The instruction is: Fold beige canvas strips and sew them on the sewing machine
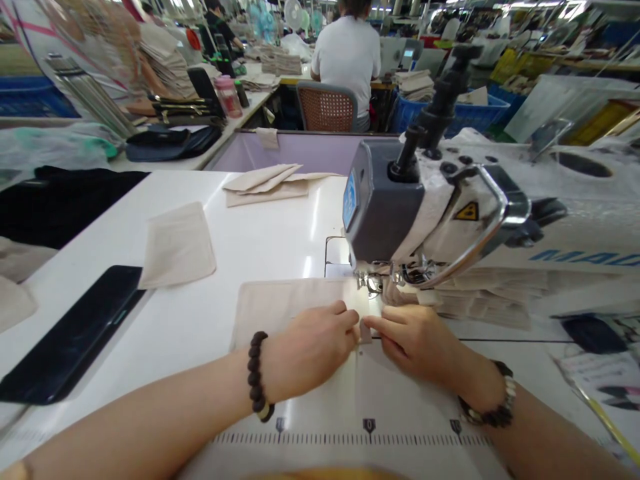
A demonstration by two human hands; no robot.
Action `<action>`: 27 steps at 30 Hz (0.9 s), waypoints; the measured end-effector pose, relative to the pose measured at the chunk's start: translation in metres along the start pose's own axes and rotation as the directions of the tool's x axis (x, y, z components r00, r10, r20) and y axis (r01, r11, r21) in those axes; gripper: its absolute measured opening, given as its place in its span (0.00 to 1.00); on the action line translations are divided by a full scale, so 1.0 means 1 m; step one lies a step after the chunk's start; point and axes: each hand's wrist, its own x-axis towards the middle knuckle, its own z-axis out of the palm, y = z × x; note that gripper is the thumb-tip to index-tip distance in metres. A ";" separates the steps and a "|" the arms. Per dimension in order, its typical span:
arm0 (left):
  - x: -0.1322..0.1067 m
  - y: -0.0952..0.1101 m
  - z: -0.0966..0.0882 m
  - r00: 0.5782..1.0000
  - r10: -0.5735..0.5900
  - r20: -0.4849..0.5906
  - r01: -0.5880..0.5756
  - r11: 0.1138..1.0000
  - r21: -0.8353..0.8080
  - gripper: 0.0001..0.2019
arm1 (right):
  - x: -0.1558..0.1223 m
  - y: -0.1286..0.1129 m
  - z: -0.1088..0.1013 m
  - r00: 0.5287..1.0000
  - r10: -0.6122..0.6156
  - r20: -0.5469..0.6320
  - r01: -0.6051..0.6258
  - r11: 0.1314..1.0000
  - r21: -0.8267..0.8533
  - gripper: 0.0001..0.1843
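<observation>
Left grip (315, 340): our fingers curl over the right-hand part of the cloth panel (285, 297) and rest on it; with the thumb hidden, we cannot tell whether they pinch
Right grip (425, 340): our index fingertip touches a small cloth strip (366, 331) just beside the left fingertips; we cannot tell whether the thumb closes on it
Cloth panel: flat on the tabletop (270, 240), beneath and beyond the left grip, its right side reaching toward the presser foot (373, 285)
Sewing machine (385, 213): its head stands just beyond both grips, the needle too small for us to make out
Stacked cloth pieces (485, 300): beyond and right of the right grip
Step in hand: we judge it to be lining up the strip with the panel's edge
Next move: it would call for our 2 grips to hold both layers flat and square to the foot, fingertips clear of it
</observation>
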 end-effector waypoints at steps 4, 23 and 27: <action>0.000 0.000 -0.002 0.999 -0.024 0.024 0.024 0.999 -0.023 0.06 | 0.000 -0.004 -0.002 0.998 -0.056 0.023 0.056 0.998 -0.013 0.14; 0.013 -0.032 0.012 0.971 -0.076 -0.226 0.079 0.997 0.003 0.11 | 0.009 -0.002 0.010 0.982 0.188 -0.017 -0.188 0.965 -0.182 0.21; 0.016 -0.036 0.013 0.963 -0.104 -0.247 0.106 0.994 -0.007 0.11 | 0.009 -0.002 0.011 0.978 0.209 -0.020 -0.208 0.958 -0.195 0.20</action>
